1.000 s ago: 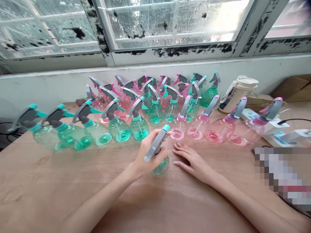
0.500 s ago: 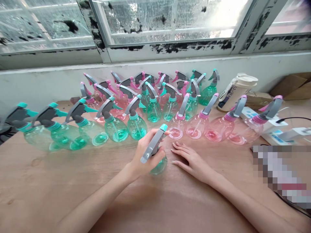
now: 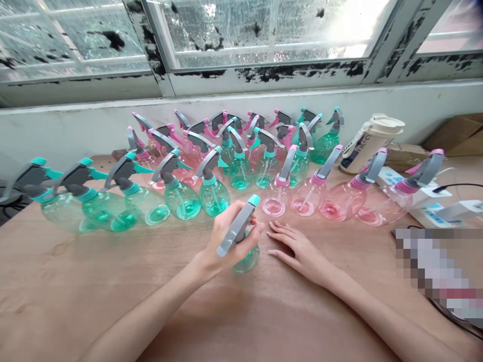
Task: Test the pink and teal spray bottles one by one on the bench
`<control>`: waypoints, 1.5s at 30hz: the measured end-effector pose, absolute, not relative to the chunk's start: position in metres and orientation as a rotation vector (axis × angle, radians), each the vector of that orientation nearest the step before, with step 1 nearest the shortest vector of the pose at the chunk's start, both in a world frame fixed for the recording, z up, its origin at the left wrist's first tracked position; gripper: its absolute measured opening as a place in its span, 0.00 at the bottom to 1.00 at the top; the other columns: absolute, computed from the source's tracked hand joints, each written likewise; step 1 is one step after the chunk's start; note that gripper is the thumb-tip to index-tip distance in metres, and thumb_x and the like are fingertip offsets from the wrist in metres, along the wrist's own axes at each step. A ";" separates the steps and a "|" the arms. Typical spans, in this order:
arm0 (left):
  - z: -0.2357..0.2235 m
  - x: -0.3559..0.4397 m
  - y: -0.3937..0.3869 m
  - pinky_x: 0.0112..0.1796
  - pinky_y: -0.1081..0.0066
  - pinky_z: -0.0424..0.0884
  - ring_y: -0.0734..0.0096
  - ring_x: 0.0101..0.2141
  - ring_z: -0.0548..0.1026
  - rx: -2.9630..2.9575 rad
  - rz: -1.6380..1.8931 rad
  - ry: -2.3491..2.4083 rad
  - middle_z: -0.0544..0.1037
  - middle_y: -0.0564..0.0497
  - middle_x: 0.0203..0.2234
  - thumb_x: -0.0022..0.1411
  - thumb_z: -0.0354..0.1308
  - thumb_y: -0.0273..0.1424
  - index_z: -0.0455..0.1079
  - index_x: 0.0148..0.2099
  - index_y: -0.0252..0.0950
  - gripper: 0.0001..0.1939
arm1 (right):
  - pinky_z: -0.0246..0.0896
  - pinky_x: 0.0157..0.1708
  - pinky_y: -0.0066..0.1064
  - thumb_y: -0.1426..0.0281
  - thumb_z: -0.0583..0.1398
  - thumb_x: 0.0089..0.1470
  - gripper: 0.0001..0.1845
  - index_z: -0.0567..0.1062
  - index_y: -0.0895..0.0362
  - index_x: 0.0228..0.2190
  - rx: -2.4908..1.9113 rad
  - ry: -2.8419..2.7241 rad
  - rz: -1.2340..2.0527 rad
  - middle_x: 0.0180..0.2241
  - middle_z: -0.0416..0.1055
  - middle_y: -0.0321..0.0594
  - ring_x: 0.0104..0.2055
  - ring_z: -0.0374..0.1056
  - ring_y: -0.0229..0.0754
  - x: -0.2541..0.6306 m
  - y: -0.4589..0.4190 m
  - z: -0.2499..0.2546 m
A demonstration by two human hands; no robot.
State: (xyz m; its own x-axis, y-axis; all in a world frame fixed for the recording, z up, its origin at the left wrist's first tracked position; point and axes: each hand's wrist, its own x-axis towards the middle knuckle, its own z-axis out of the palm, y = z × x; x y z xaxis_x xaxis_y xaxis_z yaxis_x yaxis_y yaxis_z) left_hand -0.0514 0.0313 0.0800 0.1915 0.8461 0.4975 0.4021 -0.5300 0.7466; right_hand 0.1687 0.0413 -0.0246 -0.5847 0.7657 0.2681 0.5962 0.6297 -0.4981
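My left hand (image 3: pixel 226 236) is wrapped round the neck of a green spray bottle (image 3: pixel 248 260). Its grey head with a teal nozzle tilts up to the right, and the fingers cover the trigger and most of the neck. To its right, my right hand (image 3: pixel 294 246) lies on the wooden table (image 3: pixel 211 327), fingers stretched and holding nothing. Behind the left hand stands a row of green spray bottles (image 3: pixel 214 197) reaching to the left. Pink spray bottles (image 3: pixel 275 202) line up beyond the right hand.
More pink and green bottles (image 3: pixel 240 171) crowd the back near the wall. At the right are a white lidded cup (image 3: pixel 372 143), a cardboard box (image 3: pixel 405 157), a power strip (image 3: pixel 433 216) with cables, and a blurred-out item (image 3: pixel 445 276).
My left thumb and fingers have shifted and closed in around the bottle's trigger and neck. My right hand stays put. The whole view has shifted slightly.
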 end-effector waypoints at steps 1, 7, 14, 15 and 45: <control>0.080 -0.052 0.031 0.28 0.75 0.69 0.75 0.27 0.73 2.014 1.289 1.165 0.72 0.53 0.28 0.61 0.58 0.31 0.65 0.34 0.37 0.05 | 0.50 0.65 0.55 0.59 0.55 0.64 0.24 0.69 0.56 0.57 -1.070 -2.397 0.498 0.64 0.61 0.48 0.67 0.55 0.52 0.169 0.041 -0.024; 0.079 -0.055 0.029 0.32 0.71 0.70 0.75 0.25 0.71 2.058 1.247 1.152 0.77 0.48 0.38 0.60 0.53 0.27 0.69 0.49 0.37 0.14 | 0.50 0.66 0.54 0.59 0.56 0.63 0.25 0.69 0.57 0.57 -1.077 -2.406 0.508 0.64 0.61 0.48 0.67 0.54 0.51 0.170 0.043 -0.025; 0.074 -0.057 0.028 0.34 0.68 0.72 0.71 0.28 0.72 2.068 1.278 1.169 0.77 0.47 0.37 0.58 0.52 0.27 0.67 0.52 0.35 0.19 | 0.49 0.66 0.53 0.58 0.56 0.63 0.25 0.69 0.56 0.57 -1.097 -2.386 0.532 0.64 0.62 0.47 0.67 0.54 0.51 0.169 0.042 -0.024; 0.073 -0.057 0.028 0.33 0.68 0.72 0.73 0.25 0.70 2.063 1.281 1.164 0.76 0.48 0.36 0.58 0.53 0.27 0.67 0.52 0.35 0.19 | 0.49 0.66 0.54 0.58 0.56 0.63 0.25 0.70 0.56 0.57 -1.094 -2.382 0.536 0.63 0.62 0.47 0.67 0.55 0.51 0.169 0.042 -0.024; 0.077 -0.056 0.032 0.40 0.65 0.76 0.67 0.35 0.76 2.020 1.250 1.029 0.76 0.48 0.37 0.53 0.52 0.22 0.70 0.46 0.37 0.18 | 0.51 0.65 0.56 0.60 0.58 0.62 0.24 0.70 0.50 0.57 -1.052 -2.333 0.578 0.63 0.62 0.45 0.66 0.56 0.53 0.171 0.042 -0.023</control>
